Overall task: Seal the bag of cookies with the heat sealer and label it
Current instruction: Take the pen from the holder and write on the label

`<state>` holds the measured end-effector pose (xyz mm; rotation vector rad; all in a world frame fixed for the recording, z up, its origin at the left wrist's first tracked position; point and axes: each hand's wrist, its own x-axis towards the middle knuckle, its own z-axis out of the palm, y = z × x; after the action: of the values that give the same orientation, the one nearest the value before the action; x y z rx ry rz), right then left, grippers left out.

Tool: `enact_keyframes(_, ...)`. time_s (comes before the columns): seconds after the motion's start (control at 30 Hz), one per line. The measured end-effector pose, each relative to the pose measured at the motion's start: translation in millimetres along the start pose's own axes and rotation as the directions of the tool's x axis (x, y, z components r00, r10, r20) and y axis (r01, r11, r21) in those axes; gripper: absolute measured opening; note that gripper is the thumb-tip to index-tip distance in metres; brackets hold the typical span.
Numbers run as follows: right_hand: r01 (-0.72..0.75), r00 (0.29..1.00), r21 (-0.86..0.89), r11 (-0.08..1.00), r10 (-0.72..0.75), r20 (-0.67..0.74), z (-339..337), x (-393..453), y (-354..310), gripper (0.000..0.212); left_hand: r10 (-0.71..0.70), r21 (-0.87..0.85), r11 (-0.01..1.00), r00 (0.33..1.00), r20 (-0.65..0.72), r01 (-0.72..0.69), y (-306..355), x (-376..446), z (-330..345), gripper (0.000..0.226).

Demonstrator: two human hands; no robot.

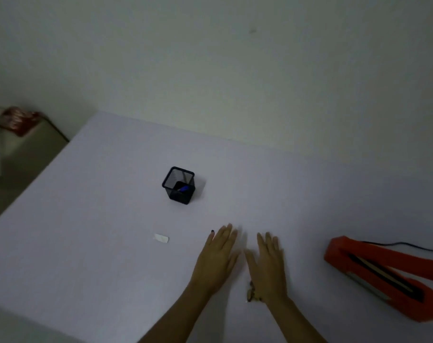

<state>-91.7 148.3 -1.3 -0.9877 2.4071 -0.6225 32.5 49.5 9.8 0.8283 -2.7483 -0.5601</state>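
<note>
Two bare hands, mine, lie flat on a pale table (86, 243) in dim light. Furthest left, off the table, a reddish packet (17, 120) sits on a lower surface, too blurred to identify. On the table, a small white label (161, 238) lies flat, well apart from everything else. Behind it and slightly right stands a black mesh pen holder (178, 185), upright, with a dark marker bearing a blue patch (183, 188) leaning inside.

My left hand (216, 258) rests palm down, fingers stretched forward and holding nothing. Just beside it, my right hand (268, 266) lies the same way, fingers spread. Peeking out by my right wrist is a brownish crumbly shape (251, 292), perhaps the bag of cookies; it is mostly hidden and I cannot tell whether any clear film surrounds it.

Far right lies the red heat sealer (383, 276), its arm raised, showing the dark sealing strip. A black cord (408, 245) runs from behind it off the right edge.
</note>
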Motion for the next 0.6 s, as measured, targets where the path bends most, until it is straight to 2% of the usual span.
enact_keyframes(0.1, 0.138, 0.990, 0.084, 0.987, -0.138, -0.014, -3.8, 32.0, -59.7, 0.064, -0.133, -0.025, 0.991, 0.972, -0.193, 0.131, -39.8, 9.4, -40.0, 0.050)
enact_keyframes(0.2, 0.283, 0.957, 0.023, 0.959, -0.281, -0.064, -0.7, 63.6, -123.5, 0.060, -0.230, 0.004, 0.971, 0.940, -0.252, 0.239, -91.7, 21.7, -78.8, 0.052)
enact_keyframes(0.3, 0.317, 0.945, -0.037, 0.948, -0.319, -0.069, 14.4, 89.2, -170.2, 0.058, -0.239, 0.102, 0.961, 0.958, -0.156, 0.256, -145.8, 33.0, -94.6, 0.057)
enact_keyframes(0.43, 0.232, 0.968, -0.014, 0.973, -0.232, -0.095, 43.1, 106.9, -198.1, 0.052, -0.149, 0.223, 0.965, 0.988, 0.026, 0.140, -188.6, 41.4, -94.8, 0.063)
enact_keyframes(0.5, 0.201, 0.970, 0.004, 0.980, -0.198, -0.140, 54.4, 108.6, -205.9, 0.042, -0.070, 0.237, 0.970, 0.996, 0.048, 0.057, -201.0, 41.6, -89.5, 0.063)
enact_keyframes(0.6, 0.185, 0.962, -0.005, 0.983, -0.182, -0.201, 60.2, 106.7, -219.4, 0.022, -0.040, 0.209, 0.978, 0.996, 0.074, 0.024, -208.7, 41.7, -88.5, 0.058)
